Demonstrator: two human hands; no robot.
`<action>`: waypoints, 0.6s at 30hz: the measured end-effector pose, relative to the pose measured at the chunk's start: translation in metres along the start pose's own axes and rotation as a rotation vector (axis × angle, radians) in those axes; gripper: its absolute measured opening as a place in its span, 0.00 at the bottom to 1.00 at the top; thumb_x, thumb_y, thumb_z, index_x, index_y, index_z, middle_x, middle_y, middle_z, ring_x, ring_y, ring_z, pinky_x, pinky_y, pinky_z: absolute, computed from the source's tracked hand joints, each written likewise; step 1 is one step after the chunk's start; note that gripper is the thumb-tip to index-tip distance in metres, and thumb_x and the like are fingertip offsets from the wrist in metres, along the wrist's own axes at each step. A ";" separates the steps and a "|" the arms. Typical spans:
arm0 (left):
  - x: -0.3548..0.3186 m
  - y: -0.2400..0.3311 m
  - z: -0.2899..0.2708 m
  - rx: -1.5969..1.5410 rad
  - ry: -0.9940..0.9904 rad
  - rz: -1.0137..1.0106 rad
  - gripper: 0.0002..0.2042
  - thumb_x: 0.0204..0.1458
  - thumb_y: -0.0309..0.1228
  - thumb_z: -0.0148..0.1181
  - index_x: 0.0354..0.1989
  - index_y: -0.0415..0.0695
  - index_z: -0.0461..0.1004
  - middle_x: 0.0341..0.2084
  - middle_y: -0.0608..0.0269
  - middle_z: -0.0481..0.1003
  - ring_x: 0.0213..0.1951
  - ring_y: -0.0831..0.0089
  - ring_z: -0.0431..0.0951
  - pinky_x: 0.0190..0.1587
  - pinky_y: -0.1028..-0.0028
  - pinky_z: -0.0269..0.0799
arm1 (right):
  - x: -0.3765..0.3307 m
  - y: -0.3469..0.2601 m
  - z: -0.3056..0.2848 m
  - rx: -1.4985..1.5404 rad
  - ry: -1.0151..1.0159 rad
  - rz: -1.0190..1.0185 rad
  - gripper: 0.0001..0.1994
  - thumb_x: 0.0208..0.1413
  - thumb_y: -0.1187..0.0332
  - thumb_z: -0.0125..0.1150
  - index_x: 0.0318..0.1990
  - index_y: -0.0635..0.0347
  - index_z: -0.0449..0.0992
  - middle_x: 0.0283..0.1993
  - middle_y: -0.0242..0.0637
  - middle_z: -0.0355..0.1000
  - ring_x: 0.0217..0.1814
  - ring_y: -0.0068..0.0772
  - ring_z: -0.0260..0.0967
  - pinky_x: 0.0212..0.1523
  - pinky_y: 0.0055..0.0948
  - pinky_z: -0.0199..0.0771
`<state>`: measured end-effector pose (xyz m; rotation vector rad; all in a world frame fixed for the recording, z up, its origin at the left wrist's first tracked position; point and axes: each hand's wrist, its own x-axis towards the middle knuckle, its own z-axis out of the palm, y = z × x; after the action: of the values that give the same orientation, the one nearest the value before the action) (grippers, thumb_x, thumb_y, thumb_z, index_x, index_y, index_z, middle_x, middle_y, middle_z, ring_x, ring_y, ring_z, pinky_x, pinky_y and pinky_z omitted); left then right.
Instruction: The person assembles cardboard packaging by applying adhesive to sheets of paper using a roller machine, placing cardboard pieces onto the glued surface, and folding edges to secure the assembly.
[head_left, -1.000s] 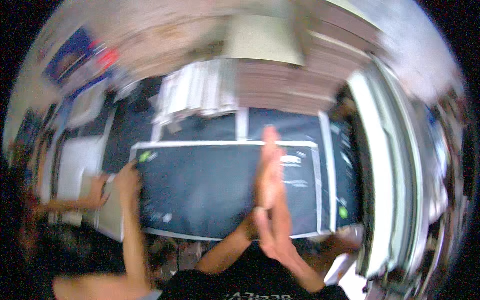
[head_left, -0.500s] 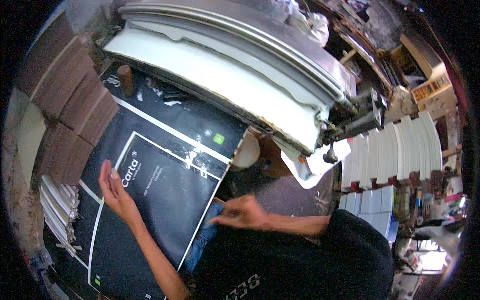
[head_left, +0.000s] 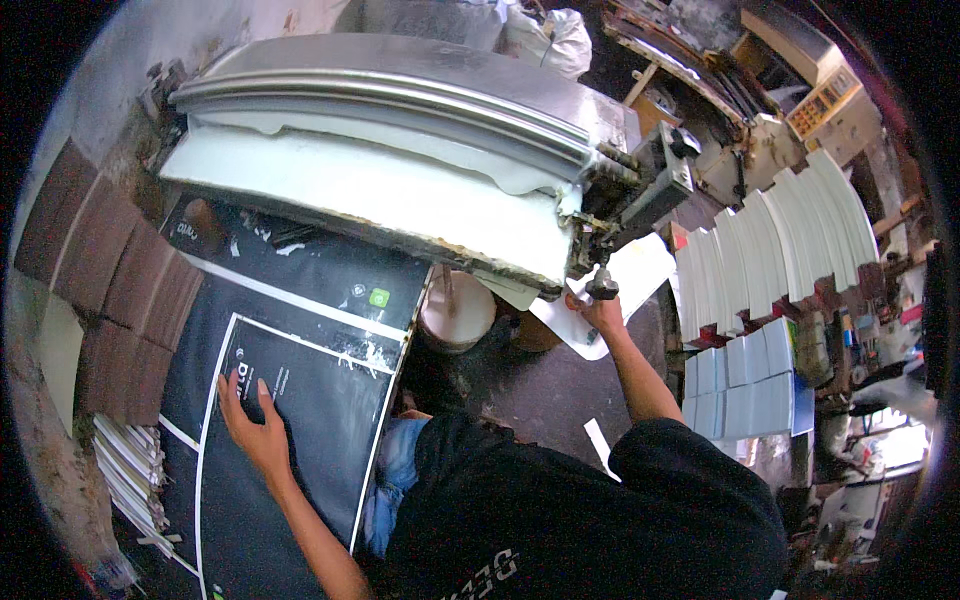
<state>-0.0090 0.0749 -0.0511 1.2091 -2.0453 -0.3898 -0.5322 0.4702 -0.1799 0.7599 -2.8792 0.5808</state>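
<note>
My left hand lies flat, fingers spread, on a large dark printed sheet with white border lines. That sheet tops a stack of similar dark sheets beside a big white and metal machine. My right hand reaches out to the machine's right end and grips a dark knob there.
Brown cardboard stacks stand at the left. A round white tub sits under the machine's edge. Fanned white sheets and blue-white stacks fill the right side. A white sheet pile lies at lower left.
My right hand has moved from near my body out to the machine's knob. My left hand stays pressed on the dark sheet. A second earlier the view faced another way, onto a dark sheet.
</note>
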 end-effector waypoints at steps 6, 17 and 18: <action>-0.003 -0.003 -0.006 0.005 -0.025 -0.016 0.22 0.62 0.36 0.60 0.61 0.39 0.72 0.67 0.37 0.63 0.70 0.43 0.61 0.70 0.50 0.55 | 0.012 0.015 0.008 0.059 -0.117 -0.013 0.36 0.35 0.43 0.81 0.39 0.66 0.74 0.34 0.56 0.77 0.39 0.59 0.77 0.40 0.50 0.77; -0.001 -0.004 -0.006 -0.002 -0.008 0.004 0.20 0.62 0.35 0.60 0.61 0.39 0.73 0.67 0.37 0.63 0.70 0.45 0.61 0.71 0.51 0.55 | -0.003 -0.029 -0.045 -0.021 -0.145 0.068 0.22 0.47 0.60 0.72 0.49 0.59 0.80 0.41 0.51 0.81 0.46 0.57 0.79 0.48 0.47 0.79; -0.002 0.000 -0.007 -0.007 -0.013 0.000 0.20 0.62 0.35 0.60 0.61 0.39 0.73 0.67 0.37 0.63 0.70 0.45 0.61 0.71 0.51 0.55 | -0.007 -0.027 -0.045 0.011 -0.044 0.184 0.24 0.48 0.59 0.71 0.52 0.58 0.78 0.42 0.50 0.81 0.47 0.57 0.79 0.50 0.48 0.79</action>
<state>-0.0038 0.0768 -0.0472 1.2052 -2.0536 -0.4052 -0.5123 0.4700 -0.1308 0.5192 -3.0102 0.6067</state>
